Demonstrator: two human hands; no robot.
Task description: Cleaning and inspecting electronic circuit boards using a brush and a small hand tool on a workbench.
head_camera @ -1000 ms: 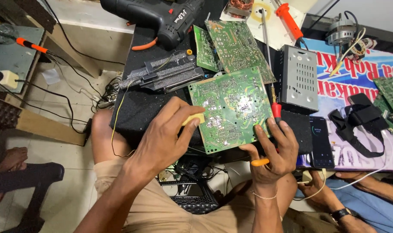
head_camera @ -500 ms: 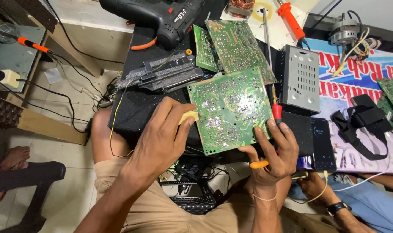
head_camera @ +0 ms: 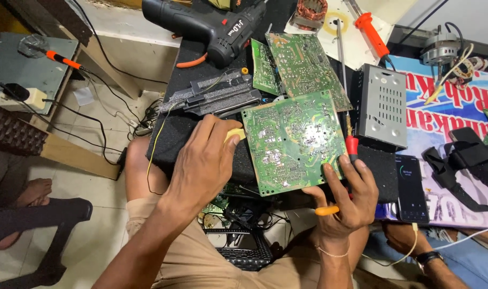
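— On the dark bench top (head_camera: 201, 134), what lies between the hands?

— A square green printed circuit board (head_camera: 292, 142), solder side up, tilted.

— And the left hand (head_camera: 201, 166)?

— Curled at the board's left edge, fingers pressing a small yellow piece (head_camera: 234, 134); whether it is truly pinched, I cannot tell.

— The right hand (head_camera: 346, 200)?

— It grasps the board's lower right corner, an orange-handled tool (head_camera: 327, 211) tucked in the fingers, beside a red-handled screwdriver (head_camera: 351, 145). A grey perforated metal box (head_camera: 382, 105) sits just beyond.

black power drill (head_camera: 212, 27), grey metal box (head_camera: 382, 104), smartphone (head_camera: 411, 187), copper coil (head_camera: 312, 10)
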